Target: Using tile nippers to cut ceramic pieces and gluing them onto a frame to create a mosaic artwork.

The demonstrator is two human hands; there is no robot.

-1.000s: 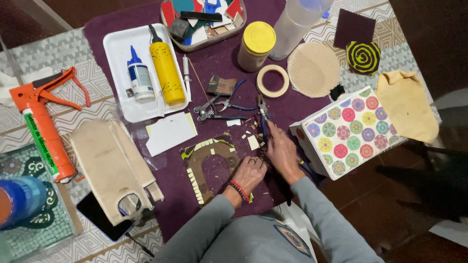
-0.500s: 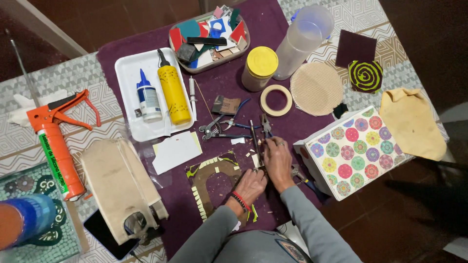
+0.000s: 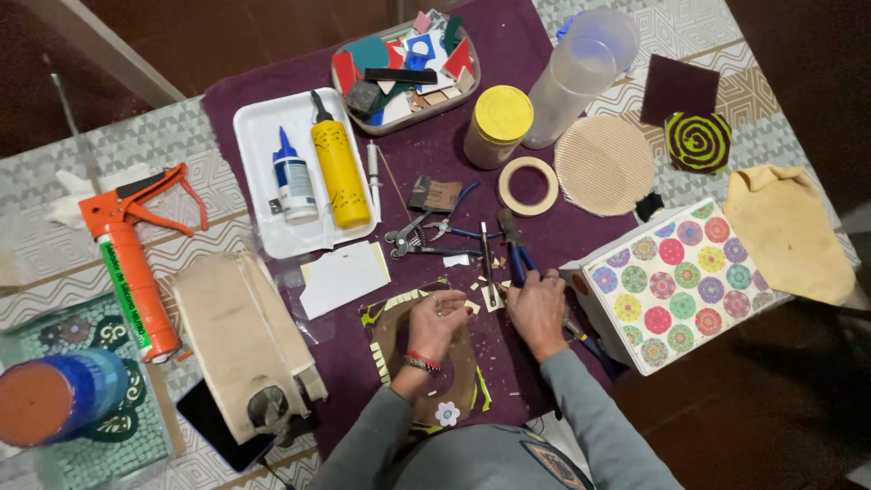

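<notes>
Left hand [image 3: 437, 322] curled over brown horseshoe-shaped mosaic board [image 3: 426, 367] — grip unclear. Right hand [image 3: 537, 308] clasps blue-handled nippers [image 3: 517, 259] — beside dotted box [image 3: 676, 281]

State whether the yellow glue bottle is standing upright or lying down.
Lying down. The yellow glue bottle rests on its side in the white tray, nozzle pointing away from the person.

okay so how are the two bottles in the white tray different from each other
The yellow bottle is longer and thicker than the white bottle. The yellow bottle has a black nozzle, while the white bottle has a blue pointed cap and a blue band on its label. The yellow bottle lies toward the tray's middle, the white bottle beside it toward the orange caulking gun. Both lie flat in the white tray, nozzles pointing away from the person.
</notes>
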